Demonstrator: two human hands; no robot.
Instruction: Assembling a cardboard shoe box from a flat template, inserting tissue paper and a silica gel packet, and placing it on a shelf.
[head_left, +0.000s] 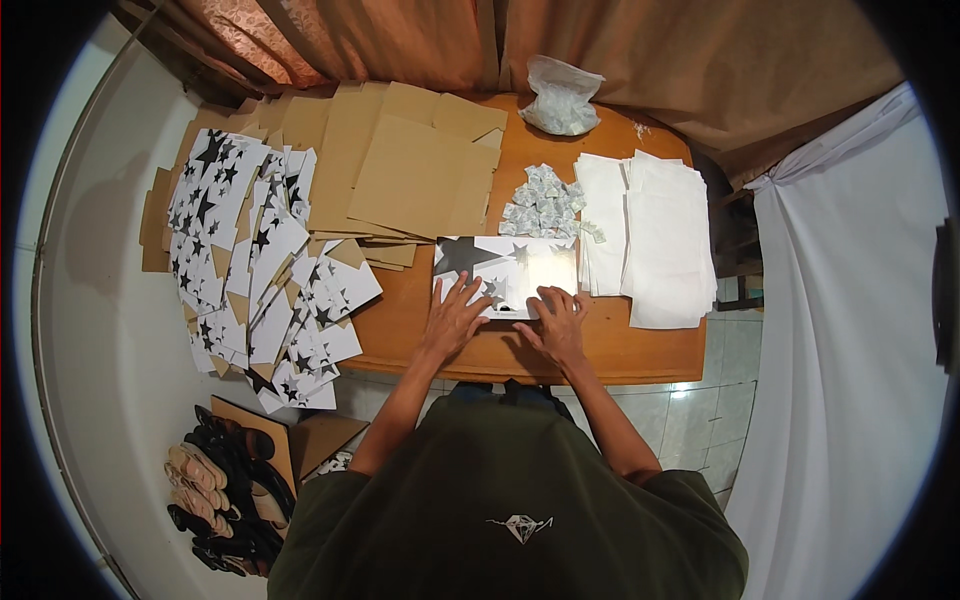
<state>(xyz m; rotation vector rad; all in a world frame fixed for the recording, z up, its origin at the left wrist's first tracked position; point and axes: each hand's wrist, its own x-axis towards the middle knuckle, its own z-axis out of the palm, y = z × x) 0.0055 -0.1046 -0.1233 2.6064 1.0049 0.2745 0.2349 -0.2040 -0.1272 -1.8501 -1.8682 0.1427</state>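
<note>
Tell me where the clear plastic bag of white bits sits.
In the head view, the clear plastic bag sits at the wooden table's far edge, right of the plain brown cardboard sheets.

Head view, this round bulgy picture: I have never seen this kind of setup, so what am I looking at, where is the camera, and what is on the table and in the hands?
The camera sits on a person's head and looks down; its wide lens bends the edges. No machine is here, only two bare hands. The left hand and right hand both press flat on a glossy star-printed box lying on the wooden table; neither grips anything. To the left lies a heap of star-printed flat cartons, behind it plain brown cardboard sheets. To the right are white paper sheets, a pile of small sachets and a plastic bag. Shoes lie on the floor, lower left.
</note>
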